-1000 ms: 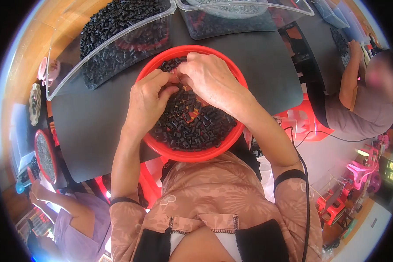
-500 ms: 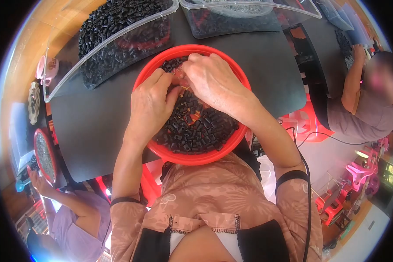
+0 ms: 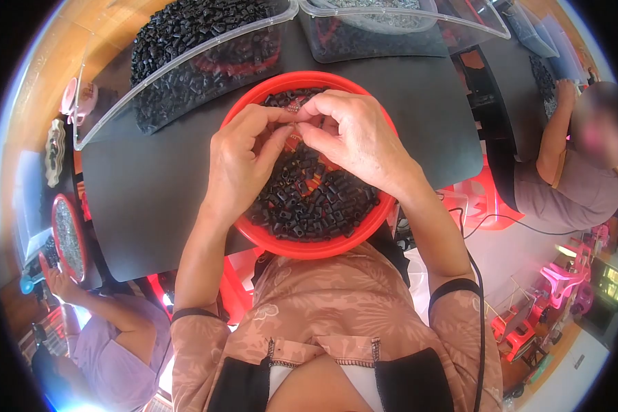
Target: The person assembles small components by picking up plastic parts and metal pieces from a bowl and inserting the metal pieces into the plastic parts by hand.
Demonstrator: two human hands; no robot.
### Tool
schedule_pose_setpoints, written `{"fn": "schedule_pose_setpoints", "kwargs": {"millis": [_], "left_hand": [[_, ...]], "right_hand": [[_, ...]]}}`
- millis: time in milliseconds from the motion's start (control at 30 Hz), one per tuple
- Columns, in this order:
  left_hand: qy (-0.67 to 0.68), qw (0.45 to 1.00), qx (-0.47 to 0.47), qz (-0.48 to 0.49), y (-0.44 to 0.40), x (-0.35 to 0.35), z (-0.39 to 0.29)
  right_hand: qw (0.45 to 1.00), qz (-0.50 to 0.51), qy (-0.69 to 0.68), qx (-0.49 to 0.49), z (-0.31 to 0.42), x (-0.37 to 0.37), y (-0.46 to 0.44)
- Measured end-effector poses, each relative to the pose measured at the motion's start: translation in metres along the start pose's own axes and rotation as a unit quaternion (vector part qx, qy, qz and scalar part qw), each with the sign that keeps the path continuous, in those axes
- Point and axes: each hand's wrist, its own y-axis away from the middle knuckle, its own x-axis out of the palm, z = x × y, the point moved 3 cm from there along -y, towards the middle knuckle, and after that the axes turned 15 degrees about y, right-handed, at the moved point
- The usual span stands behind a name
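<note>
Over a red basin (image 3: 381,213), my left hand (image 3: 240,154) and my right hand (image 3: 357,137) meet, thumbs and forefingers pinched together. What sits between the fingertips is too small to make out. Just beyond the fingers, small silvery pieces (image 3: 294,106) show; I cannot tell whether they are held or lie in the basin. Many short black plastic pieces (image 3: 309,206) with holes fill the near part of the basin, and more lie along its far side. Between them the patterned red and yellow bottom shows.
At the back left, a clear bin (image 3: 185,89) holds a heap of black pieces. Another clear bin (image 3: 371,41) at the back carries a tub of silvery parts (image 3: 384,8). The dark tabletop (image 3: 144,206) lies under the basin. Co-workers sit at left (image 3: 117,343) and right (image 3: 563,165).
My right hand has lowered and turned, and its thumb and forefinger now face my left fingertips. Both hands have come up out of the black pieces. The view has shifted slightly.
</note>
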Motion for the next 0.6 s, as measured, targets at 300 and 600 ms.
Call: {"fn": "schedule_pose_setpoints", "kwargs": {"millis": [300, 600], "left_hand": [[0.003, 1.0, -0.006, -0.02, 0.002, 0.0, 0.001], [0.003, 1.0, 0.012, -0.022, 0.002, -0.001, 0.007]], "right_hand": [[0.973, 0.087, -0.157, 0.145, -0.001, 0.003, 0.003], [0.988, 0.029, -0.148, 0.039, -0.007, 0.012, 0.002]]}}
